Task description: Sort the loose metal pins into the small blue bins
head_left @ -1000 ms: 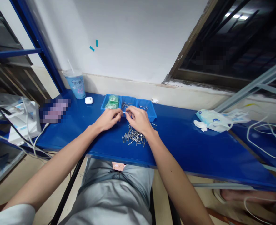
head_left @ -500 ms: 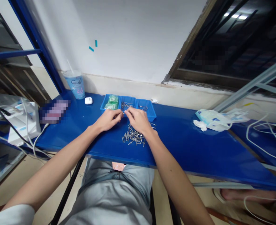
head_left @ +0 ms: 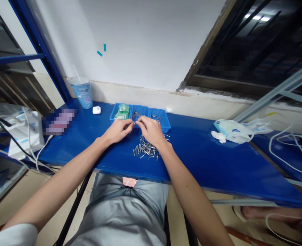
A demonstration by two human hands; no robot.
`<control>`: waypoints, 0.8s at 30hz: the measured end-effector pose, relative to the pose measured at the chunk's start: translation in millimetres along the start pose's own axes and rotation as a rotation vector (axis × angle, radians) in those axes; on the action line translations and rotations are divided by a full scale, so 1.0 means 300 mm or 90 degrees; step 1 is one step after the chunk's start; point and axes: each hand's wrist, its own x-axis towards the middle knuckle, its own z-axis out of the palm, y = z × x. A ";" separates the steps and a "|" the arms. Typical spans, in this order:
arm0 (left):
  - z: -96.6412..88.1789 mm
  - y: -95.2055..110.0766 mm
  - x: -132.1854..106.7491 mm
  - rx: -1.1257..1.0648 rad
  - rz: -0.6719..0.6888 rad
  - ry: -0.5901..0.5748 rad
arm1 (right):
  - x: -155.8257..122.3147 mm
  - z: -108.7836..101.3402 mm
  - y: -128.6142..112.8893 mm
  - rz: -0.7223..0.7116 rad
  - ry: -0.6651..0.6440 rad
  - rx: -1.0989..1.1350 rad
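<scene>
My left hand (head_left: 119,130) is closed in a pinch on one end of a thin, small metal screw (head_left: 134,123). Facing it, the fingertips of my right hand (head_left: 151,129) are closed on the other end. Both hands are just above the table, in front of the bins, and the fingers cover most of the screw. Below my right wrist lies a loose pile of screws (head_left: 146,150), its far side partly hidden by that hand. Behind the hands are the middle blue bin (head_left: 140,108) with some screws and the right blue bin (head_left: 167,120) with a few more.
A left blue bin (head_left: 113,114) holds green-and-clear bags (head_left: 122,111). On the blue table (head_left: 204,157) are a drink cup (head_left: 82,94), a white case (head_left: 96,110), a phone-like blurred item (head_left: 61,122), a wipes pack (head_left: 235,131), and cables with a white box (head_left: 29,136).
Hardly anything differs: both hands keep their pinch on the screw in the same place, with a very slight shift of the fingers. The pile and bins look the same.
</scene>
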 end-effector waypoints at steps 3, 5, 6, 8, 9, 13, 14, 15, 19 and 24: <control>0.000 0.000 0.000 0.010 -0.003 0.000 | 0.000 0.000 0.001 0.011 -0.005 0.015; 0.000 0.000 0.000 0.011 -0.010 0.007 | 0.001 0.000 0.001 0.008 -0.012 0.039; 0.000 -0.001 -0.001 0.009 -0.013 0.010 | 0.001 0.000 0.000 0.004 -0.015 0.047; 0.001 0.000 -0.001 0.002 -0.015 0.011 | 0.001 0.000 0.001 -0.006 -0.019 0.047; 0.001 0.000 -0.001 -0.001 -0.015 0.010 | 0.001 0.001 0.001 -0.008 -0.019 0.039; 0.001 0.001 -0.001 0.001 -0.012 0.006 | 0.002 0.001 0.005 0.000 -0.020 0.014; 0.000 0.001 -0.001 0.004 -0.012 0.007 | 0.003 0.001 0.005 0.004 -0.024 0.020; 0.000 0.000 -0.001 0.007 -0.013 0.009 | 0.003 0.001 0.004 0.007 -0.029 0.028; -0.001 -0.001 -0.001 0.007 -0.012 0.013 | 0.003 0.001 0.001 0.006 -0.040 0.029; 0.001 -0.003 0.000 0.016 -0.005 0.011 | 0.002 0.000 0.004 0.005 -0.040 0.027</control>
